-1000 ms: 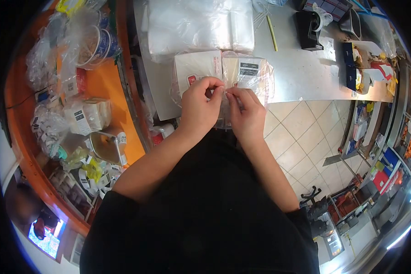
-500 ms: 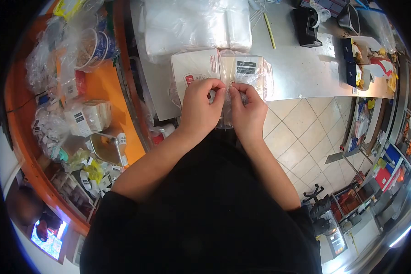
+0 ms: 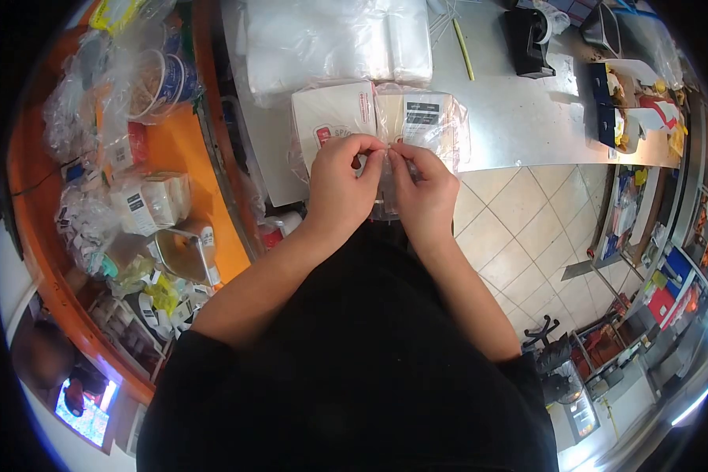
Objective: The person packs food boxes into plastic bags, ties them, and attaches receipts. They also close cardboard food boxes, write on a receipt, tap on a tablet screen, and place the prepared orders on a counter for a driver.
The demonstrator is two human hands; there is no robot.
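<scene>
A clear plastic bag (image 3: 462, 140) lies at the steel counter's near edge. Through it show a white printed box (image 3: 334, 104) on the left and a box with a black-and-white label (image 3: 423, 114) on the right. My left hand (image 3: 341, 187) is closed in a pinch, thumb against index finger, over the middle of the bag. Close beside it, fingertips nearly touching, my right hand (image 3: 426, 191) pinches too. Both seem to grip the bag's thin plastic between the two boxes; the exact bit between the fingertips is too small to make out.
Behind the bag lies a large stack of clear plastic bags (image 3: 322, 43). A black tape dispenser (image 3: 525, 47) and open food boxes (image 3: 623, 110) stand to the right. An orange shelf (image 3: 182, 169) on the left bears bagged goods and a metal container (image 3: 182, 256). A person (image 3: 43, 354) is at lower left.
Both hands have shifted slightly left, and the fingertips have come closer together. The boxes in the bag have barely moved.
</scene>
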